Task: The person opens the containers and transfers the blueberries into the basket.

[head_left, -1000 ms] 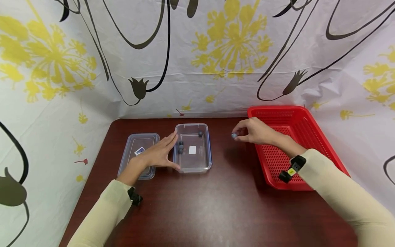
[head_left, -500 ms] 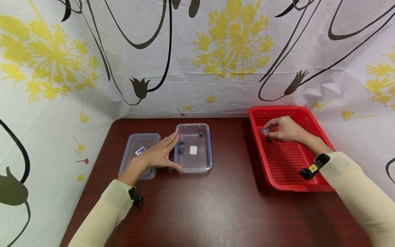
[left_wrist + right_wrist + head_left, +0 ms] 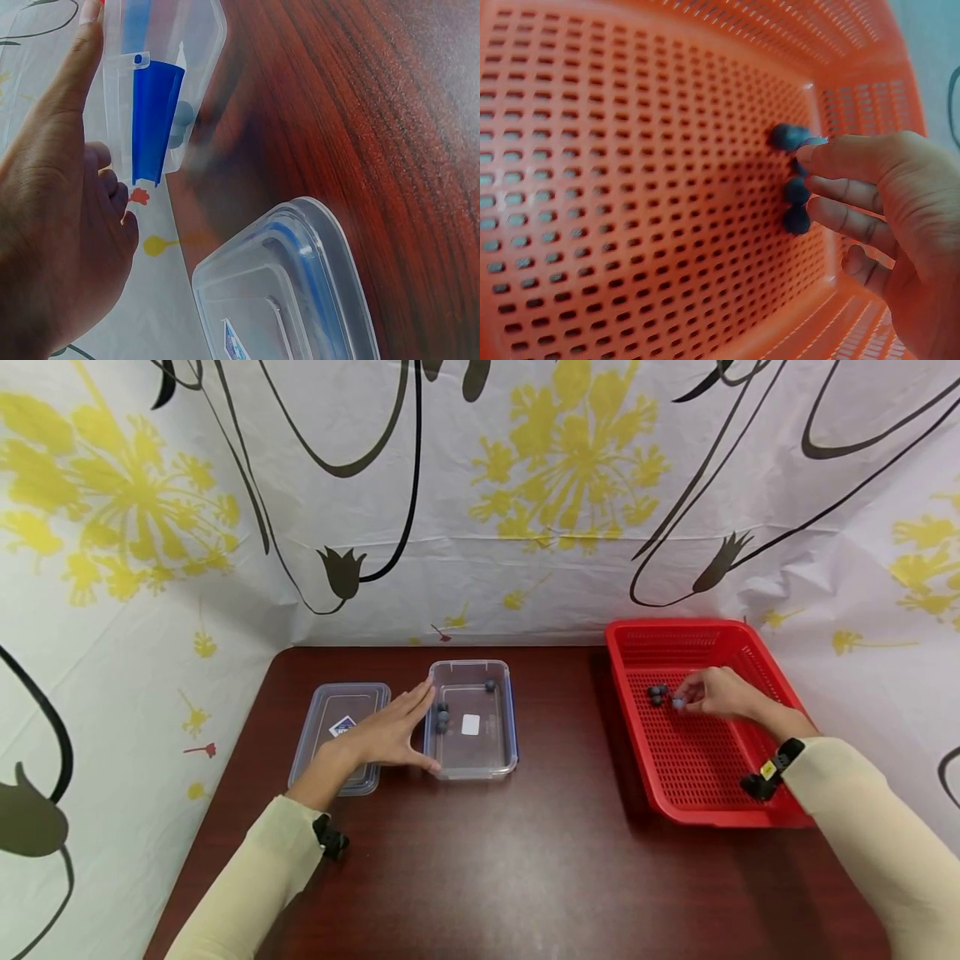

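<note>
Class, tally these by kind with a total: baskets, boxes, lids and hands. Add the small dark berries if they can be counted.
Red basket: 1
Clear box: 1
Clear lid: 1
Hands: 2 (left hand, right hand)
Total: 5
Small dark berries: too bunched to count surely, left out.

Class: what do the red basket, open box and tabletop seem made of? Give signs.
Red basket: probably moulded plastic, smooth, with regular slots. Open box: likely clear, glossy plastic, with see-through walls. Tabletop: glossy wood or wood-look laminate, with streaky grain and glare.
</note>
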The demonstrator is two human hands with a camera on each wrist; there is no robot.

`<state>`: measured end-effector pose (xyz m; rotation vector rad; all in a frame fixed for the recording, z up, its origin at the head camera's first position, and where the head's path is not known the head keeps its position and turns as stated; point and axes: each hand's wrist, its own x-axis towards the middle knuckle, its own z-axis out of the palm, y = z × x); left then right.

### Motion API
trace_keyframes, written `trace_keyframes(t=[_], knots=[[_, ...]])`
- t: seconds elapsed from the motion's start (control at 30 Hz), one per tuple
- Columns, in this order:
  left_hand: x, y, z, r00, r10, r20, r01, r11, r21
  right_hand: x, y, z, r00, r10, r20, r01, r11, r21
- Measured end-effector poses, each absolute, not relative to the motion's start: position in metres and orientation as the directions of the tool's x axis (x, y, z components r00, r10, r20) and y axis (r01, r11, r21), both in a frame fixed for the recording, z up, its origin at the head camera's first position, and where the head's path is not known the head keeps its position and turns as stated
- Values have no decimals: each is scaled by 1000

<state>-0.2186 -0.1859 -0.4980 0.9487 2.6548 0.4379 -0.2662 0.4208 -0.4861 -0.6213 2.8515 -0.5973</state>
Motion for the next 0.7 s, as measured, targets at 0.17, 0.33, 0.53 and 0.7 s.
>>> trace_keyframes(t=[0.17, 0.33, 0.53, 0.7], knots=[[-219, -186, -498, -744, 646, -173, 554, 740, 380, -266, 424, -495, -894, -441, -79, -377, 835, -400], [-219, -186, -498, -747, 641, -179, 549, 745, 378, -267, 425, -497, -894, -438, -98, -370, 843, -390], [-220, -186, -499, -744, 646, -171, 561, 743, 366, -266, 423, -489, -904, -424, -57, -377, 853, -360], [-220, -186, -499, -743, 648, -165, 564, 740, 365, -265, 410, -470, -874, -477, 93, -480, 815, -325]])
